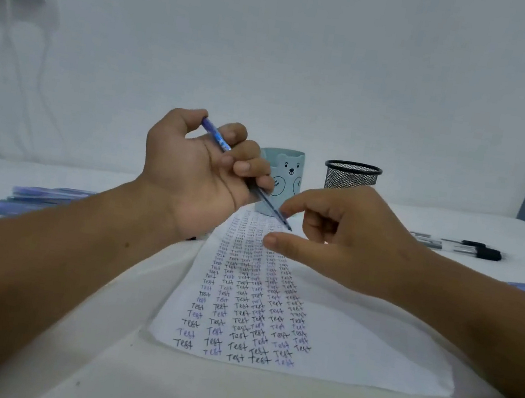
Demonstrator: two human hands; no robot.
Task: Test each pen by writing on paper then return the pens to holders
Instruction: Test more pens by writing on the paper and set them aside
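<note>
Left forearm entering from about 8 o'clock, running up toward centre, wrist bent so the palm faces the camera. Left hand (197, 168) raised, fingers curled round a blue pen (244, 175), thumb at 12 o'clock of the palm, pen tip slanting down toward 4 o'clock. Right forearm entering from about 4 o'clock, angled up toward centre. Right hand (347, 235) just beside the pen tip, holding nothing, thumb and index finger extended toward 9 o'clock, remaining fingers loosely curled under.
</note>
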